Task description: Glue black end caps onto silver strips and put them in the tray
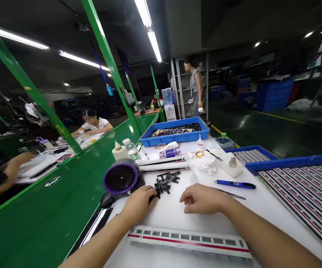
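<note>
My left hand (140, 204) is at the near edge of a loose pile of small black plastic parts (166, 181). Its thumb and fingers close around a dark piece, mostly hidden by them. Above the white tabletop, my right hand (202, 199) is loosely curled, with a gap between thumb and fingers and nothing visible in it. A white model train-car side panel (189, 240), with a red stripe and a row of window openings, lies in front of me between my forearms. Two similar long strips (163, 165) lie behind the pile.
A round black device with a purple rim (121, 178) stands left. At right are a blue pen-like tool (235, 184), thin tweezers-like metal (230, 193) and a tray of striped panels (303, 201). A blue bin (174, 140) sits behind. Other people work or walk beyond the green partition (52, 208).
</note>
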`<move>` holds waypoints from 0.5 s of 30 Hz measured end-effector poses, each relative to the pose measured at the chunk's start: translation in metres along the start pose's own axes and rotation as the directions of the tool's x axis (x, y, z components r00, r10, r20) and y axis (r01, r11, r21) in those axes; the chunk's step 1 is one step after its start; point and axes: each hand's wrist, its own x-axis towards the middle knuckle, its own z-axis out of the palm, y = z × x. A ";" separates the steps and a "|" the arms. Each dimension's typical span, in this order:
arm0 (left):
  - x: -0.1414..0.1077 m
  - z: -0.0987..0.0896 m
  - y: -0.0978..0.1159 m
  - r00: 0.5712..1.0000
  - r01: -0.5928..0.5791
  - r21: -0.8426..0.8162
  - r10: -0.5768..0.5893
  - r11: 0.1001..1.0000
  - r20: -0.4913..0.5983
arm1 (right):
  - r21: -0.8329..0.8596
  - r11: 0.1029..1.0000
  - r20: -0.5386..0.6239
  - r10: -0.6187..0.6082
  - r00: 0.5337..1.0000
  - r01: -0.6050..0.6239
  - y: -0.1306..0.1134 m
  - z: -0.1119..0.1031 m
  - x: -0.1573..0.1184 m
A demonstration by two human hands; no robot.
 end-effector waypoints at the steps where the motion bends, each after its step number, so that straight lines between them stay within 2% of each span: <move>1: -0.002 -0.003 -0.001 1.000 -0.006 0.000 0.006 1.000 0.017 | 0.007 1.000 0.000 0.004 1.000 -0.004 0.000 0.001 0.001; 6: -0.010 -0.021 -0.006 0.996 -0.040 0.008 0.039 0.999 0.081 | 0.035 0.999 -0.006 0.005 1.000 -0.005 0.001 0.003 0.003; 9: -0.013 -0.028 0.000 0.995 -0.052 0.019 0.050 0.998 0.084 | 0.061 0.998 -0.018 -0.021 1.000 0.022 0.006 0.003 0.004; 15: -0.009 -0.036 0.014 0.969 -0.189 -0.018 0.190 0.982 0.159 | 0.083 0.996 -0.027 -0.025 0.999 0.027 0.010 0.002 0.005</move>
